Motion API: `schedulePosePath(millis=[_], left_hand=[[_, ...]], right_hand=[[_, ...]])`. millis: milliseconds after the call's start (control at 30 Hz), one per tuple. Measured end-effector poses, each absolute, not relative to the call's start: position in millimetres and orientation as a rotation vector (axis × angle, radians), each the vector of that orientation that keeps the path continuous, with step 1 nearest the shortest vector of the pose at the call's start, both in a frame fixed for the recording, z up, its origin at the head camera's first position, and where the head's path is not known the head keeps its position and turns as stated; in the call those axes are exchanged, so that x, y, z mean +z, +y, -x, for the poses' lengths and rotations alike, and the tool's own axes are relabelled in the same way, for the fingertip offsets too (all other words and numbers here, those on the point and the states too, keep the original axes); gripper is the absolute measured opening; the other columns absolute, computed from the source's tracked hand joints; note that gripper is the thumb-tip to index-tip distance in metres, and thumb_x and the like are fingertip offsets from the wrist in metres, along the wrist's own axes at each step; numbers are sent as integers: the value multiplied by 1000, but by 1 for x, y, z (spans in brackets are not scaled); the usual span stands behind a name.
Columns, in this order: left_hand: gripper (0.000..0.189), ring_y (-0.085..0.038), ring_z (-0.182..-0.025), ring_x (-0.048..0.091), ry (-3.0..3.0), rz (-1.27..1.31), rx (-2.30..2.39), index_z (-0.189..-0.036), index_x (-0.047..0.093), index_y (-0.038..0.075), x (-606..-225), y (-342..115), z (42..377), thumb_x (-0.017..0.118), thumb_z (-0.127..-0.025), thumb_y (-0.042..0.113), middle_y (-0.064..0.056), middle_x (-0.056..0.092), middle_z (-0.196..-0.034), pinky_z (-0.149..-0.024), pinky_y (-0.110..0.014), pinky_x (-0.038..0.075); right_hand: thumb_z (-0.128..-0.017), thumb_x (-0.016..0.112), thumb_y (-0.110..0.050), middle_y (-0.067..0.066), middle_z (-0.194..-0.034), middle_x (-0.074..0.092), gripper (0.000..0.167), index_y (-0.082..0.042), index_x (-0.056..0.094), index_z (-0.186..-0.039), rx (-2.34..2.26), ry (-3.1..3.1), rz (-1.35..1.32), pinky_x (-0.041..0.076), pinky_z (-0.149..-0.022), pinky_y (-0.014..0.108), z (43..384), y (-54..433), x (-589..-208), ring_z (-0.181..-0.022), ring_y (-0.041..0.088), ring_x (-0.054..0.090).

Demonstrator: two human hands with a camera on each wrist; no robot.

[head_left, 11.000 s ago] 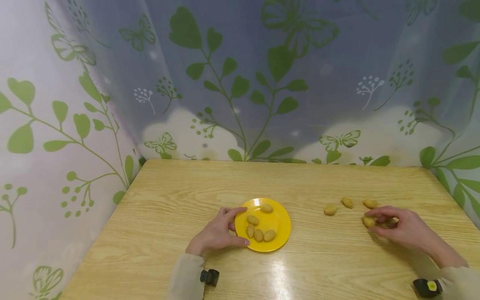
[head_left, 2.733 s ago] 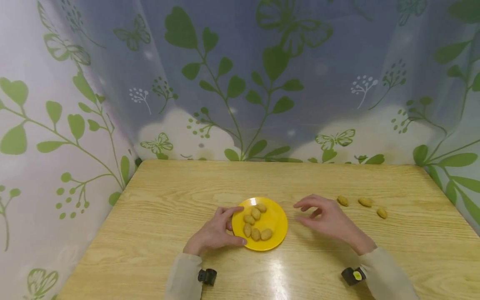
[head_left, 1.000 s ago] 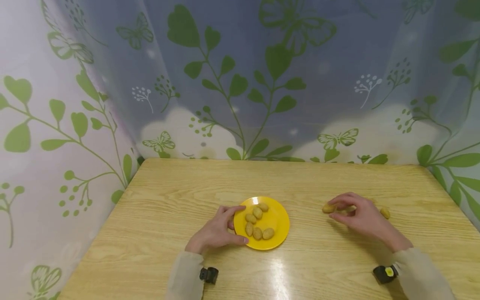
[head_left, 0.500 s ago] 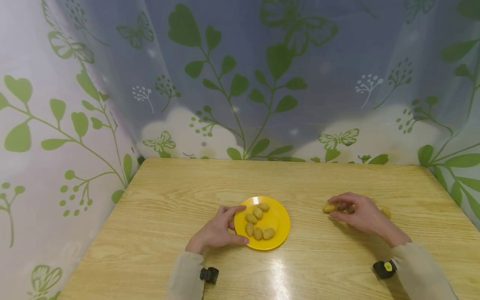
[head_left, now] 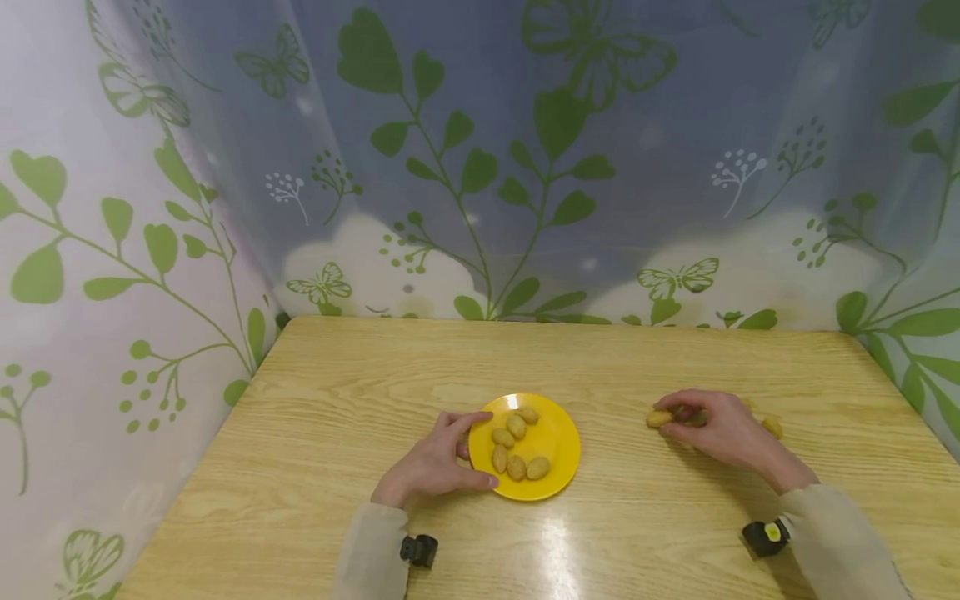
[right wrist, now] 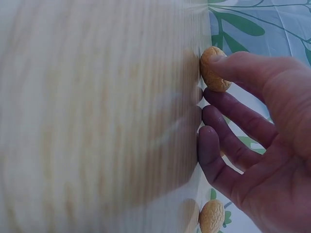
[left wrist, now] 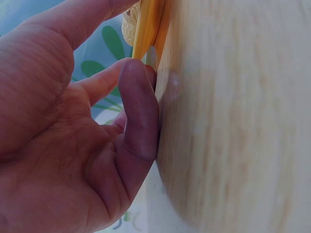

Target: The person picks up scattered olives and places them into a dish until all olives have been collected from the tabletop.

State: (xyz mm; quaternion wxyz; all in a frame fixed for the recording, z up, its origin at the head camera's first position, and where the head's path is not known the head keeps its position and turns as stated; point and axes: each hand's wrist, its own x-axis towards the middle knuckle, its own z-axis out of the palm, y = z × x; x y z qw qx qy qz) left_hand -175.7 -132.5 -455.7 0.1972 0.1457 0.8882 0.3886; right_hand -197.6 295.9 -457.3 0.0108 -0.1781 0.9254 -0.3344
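In the head view my left hand point(head_left: 435, 467) grips the near-left side of a round yellow plate point(head_left: 561, 450), thumb and index finger at its rim. Several small tan, wrinkled oval pieces point(head_left: 537, 467) lie on the plate, in a curve along its left half. Farther right, my right hand point(head_left: 720, 429) pinches another wrinkled oval piece point(head_left: 659, 417) between thumb and fingers. The right wrist view has the thumb pressed on this wrinkled piece point(right wrist: 214, 73) close against the table, while the remaining fingertips point(right wrist: 209, 138) rest at the tabletop.
A loose wrinkled oval piece point(head_left: 772, 427) lies on the wooden table point(head_left: 360, 375) right of my right hand, and another is partly hidden behind that hand. A patterned curtain point(head_left: 480, 208) hangs along the table's back edge.
Since eleven seconds ago the plate carries one more piece. My right hand has gone from beside the plate rightward to a table piece, then hardly moves. My left hand stays at the plate.
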Motion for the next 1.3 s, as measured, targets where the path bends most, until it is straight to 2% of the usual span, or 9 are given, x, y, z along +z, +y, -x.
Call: schedulePosePath(millis=[267,367,700,967,1300], left_hand=[[91,-16,-95,51,2486,-397,1086,-155,43,24,-455,-132,175,88,-78,37,-10,43,-140,-81,-34,42],[91,-16,-95,52,2487,-398,1082,-155,43,24,-455,-132,175,88,-78,38,-10,42,-139,-81,-34,42],[90,-15,-96,53,2499,-406,1063,-155,43,23,-454,-132,175,88,-78,38,-10,42,-140,-81,-34,43],[90,-16,-96,53,2489,-398,1067,-155,43,24,-453,-131,174,88,-78,37,-10,42,-140,-80,-33,43],[90,-16,-96,52,2484,-397,1068,-155,43,24,-453,-131,175,89,-79,36,-10,42,-141,-80,-33,43]], right_hand=[[-89,80,-16,4,-101,76,24,-14,75,-112,-1038,2881,552,52,-61,24,197,295,-457,-85,1,65],[-89,80,-16,3,-102,76,23,-15,75,-112,-1020,2896,561,53,-66,23,197,296,-457,-86,1,66],[-87,82,-14,-3,-97,74,23,-16,76,-109,-1030,2895,566,53,-69,23,191,294,-457,-83,-2,63],[-85,83,-13,2,-99,74,24,-15,75,-108,-1091,2830,525,54,-69,24,188,288,-455,-83,2,67],[-85,82,-7,4,-102,74,24,-14,74,-106,-1155,2821,584,56,-72,24,184,278,-456,-85,0,66]])
